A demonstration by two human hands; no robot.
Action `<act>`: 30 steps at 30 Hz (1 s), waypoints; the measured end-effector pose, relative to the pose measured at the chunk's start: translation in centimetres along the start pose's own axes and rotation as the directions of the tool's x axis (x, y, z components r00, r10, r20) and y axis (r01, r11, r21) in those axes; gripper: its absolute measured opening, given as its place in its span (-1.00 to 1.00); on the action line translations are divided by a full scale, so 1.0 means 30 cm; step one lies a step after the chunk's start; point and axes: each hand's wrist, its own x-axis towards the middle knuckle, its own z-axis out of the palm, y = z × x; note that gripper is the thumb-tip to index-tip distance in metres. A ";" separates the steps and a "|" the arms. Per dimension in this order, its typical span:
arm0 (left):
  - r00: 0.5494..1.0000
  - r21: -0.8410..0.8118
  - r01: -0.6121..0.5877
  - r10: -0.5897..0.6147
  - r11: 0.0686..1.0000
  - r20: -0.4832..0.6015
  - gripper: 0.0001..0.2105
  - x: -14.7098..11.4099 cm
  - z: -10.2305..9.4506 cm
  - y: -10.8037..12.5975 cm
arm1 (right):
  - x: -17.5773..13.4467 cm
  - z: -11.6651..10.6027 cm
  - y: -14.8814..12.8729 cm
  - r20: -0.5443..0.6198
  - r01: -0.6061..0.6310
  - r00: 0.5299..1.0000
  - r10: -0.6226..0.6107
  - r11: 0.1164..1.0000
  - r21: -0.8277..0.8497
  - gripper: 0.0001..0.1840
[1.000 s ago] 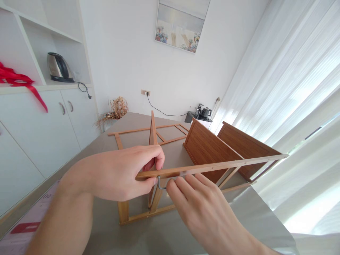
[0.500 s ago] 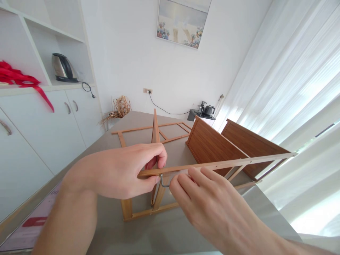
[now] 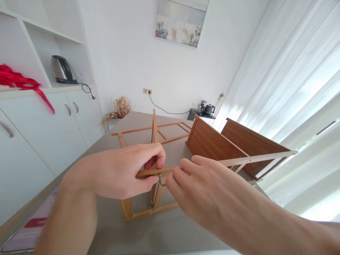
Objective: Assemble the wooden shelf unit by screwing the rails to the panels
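Red ribbon [image 3: 20, 78] draped over shelf [image 3: 67, 88] — kettle [image 3: 60, 69] nearby — framed painting [image 3: 181, 24] on wall [image 3: 119, 49], white curtains [image 3: 287, 71].

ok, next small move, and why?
Probably a small turn of the bent metal key with the right grip: that grip holds one end, the other appears to meet the wooden rail, and the left grip holds the rail beside it.

Desk [image 3: 143, 235]: grey top | Below left grip [image 3: 127, 171]: near wooden frame [image 3: 126, 209], lower rail down | Beyond left grip: second wooden frame [image 3: 134, 130], lying flat; edge-on panel [image 3: 155, 132], upright | Beyond and right of right grip [image 3: 195, 184]: two brown panels [image 3: 212, 138], upright, mutually apart; base contact hidden | Left of left grip, desk edge: flat pink printed item [image 3: 29, 232]
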 end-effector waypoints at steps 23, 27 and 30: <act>0.994 -0.068 0.020 -0.012 0.997 0.110 -0.90 -0.001 -0.018 0.011 | 0.068 -0.097 -0.012 0.138 0.096 0.986 -0.093 0.995 -0.018 -0.57; 0.994 -0.044 0.015 -0.010 0.999 0.108 -0.90 -0.002 -0.015 0.003 | 0.035 -0.052 0.002 0.037 0.062 0.997 -0.062 0.998 -0.001 -0.66; 0.993 -0.046 0.019 -0.013 0.999 0.121 -0.89 -0.002 -0.017 0.002 | 0.019 -0.034 0.014 -0.002 0.029 1.000 -0.029 0.999 0.031 -0.69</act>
